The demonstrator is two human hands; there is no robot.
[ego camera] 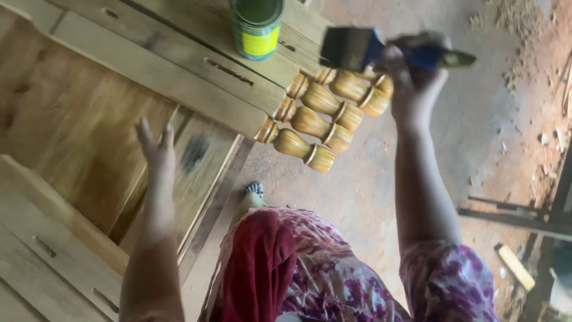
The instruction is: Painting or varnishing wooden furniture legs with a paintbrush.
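Observation:
My right hand [411,77] is raised and grips a wide paintbrush [357,49] with a blue handle, its dark bristles pointing left above the turned wooden legs [316,119]. A green and yellow tin [257,27] stands on the wooden planks [179,71] just left of the brush. My left hand [156,149] hovers open, fingers spread, over the varnished wooden panel [71,131] and holds nothing.
The wooden furniture pieces lie on their side across the left half of the view. A dusty concrete floor [476,119] lies to the right, with wood scraps [515,265] and a dark metal bar [512,217]. My foot in a sandal [254,191] stands beside the wood.

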